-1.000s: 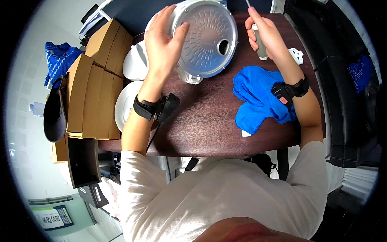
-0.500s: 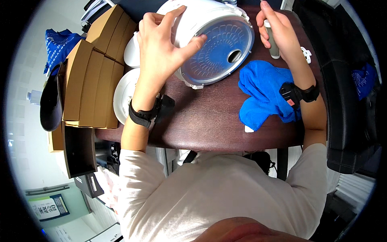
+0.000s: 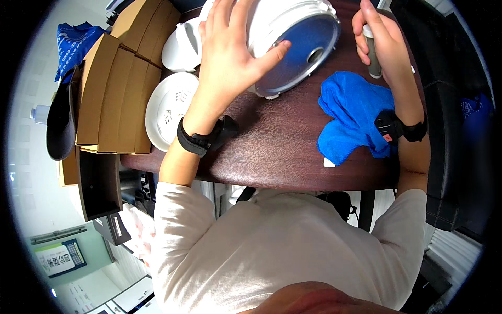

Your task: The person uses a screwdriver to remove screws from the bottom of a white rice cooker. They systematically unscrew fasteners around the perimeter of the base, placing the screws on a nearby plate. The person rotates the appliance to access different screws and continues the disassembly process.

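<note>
A round white appliance (image 3: 300,18) is tilted at the far side of the table, its clear bluish disc (image 3: 298,57) facing near right. A small round hole shows in the disc. Over the left side of the housing lies my left hand (image 3: 230,57), fingers spread and thumb reaching across the disc's edge; the housing hides much of the contact. My right hand (image 3: 384,44) is closed around a grey handle with a pale end (image 3: 372,55); what kind of tool it is I cannot make out. Below that hand a crumpled blue cloth (image 3: 350,115) lies by my wrist.
Left of my left arm sit a white dish-like part (image 3: 167,112) with small dark bits in it and a white cover (image 3: 180,49). Brown cardboard boxes (image 3: 110,99) stand along the table's left side. A black padded chair (image 3: 442,131) borders the right side of the brown table (image 3: 261,157).
The appliance has turned, so its disc looks narrower, and my left hand's fingers have straightened over it. The whole view has shifted slightly. My right hand still holds the grey handle.
</note>
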Available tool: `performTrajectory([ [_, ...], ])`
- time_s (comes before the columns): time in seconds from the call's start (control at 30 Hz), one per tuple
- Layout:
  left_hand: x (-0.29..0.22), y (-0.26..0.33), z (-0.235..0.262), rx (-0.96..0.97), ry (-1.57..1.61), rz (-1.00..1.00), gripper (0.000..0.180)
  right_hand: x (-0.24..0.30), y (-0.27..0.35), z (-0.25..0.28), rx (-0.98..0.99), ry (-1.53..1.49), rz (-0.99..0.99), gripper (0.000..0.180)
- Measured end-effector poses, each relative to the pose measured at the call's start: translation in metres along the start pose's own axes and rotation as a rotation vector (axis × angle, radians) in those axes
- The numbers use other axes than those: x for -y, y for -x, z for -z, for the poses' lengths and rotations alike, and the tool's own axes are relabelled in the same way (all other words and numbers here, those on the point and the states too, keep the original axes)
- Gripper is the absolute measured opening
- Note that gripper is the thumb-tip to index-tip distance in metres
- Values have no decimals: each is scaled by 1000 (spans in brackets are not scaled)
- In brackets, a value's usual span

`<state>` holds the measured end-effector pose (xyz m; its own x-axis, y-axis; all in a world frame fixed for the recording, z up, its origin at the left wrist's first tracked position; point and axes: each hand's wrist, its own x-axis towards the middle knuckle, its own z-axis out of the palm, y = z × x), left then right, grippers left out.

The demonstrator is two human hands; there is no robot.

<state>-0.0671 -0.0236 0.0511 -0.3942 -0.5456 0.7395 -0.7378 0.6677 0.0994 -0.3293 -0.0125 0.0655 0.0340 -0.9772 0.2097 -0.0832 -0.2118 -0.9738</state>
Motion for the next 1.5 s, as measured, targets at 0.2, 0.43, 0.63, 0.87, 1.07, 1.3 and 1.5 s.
performTrajectory([
  [0.2,1,-11,19,146,-53,-57,86,12,10,-7,18,67,5,46],
  [0.43,-2,-16,28,258,-187,-45,97,9,13,-11,2,77,17,47],
  [0.63,-2,-12,23,226,-191,-84,89,0,9,-12,44,104,20,48],
  [0.87,3,-6,18,171,-198,-84,85,-4,17,-5,186,205,67,47],
  [1.07,-7,-9,10,97,-201,-30,80,3,61,10,273,892,250,40],
  [1.3,-9,-18,4,19,-171,-49,74,-17,75,-13,297,1137,430,37],
  [1.5,3,-23,-9,-6,-20,-158,79,-24,65,-22,276,1208,459,39],
])
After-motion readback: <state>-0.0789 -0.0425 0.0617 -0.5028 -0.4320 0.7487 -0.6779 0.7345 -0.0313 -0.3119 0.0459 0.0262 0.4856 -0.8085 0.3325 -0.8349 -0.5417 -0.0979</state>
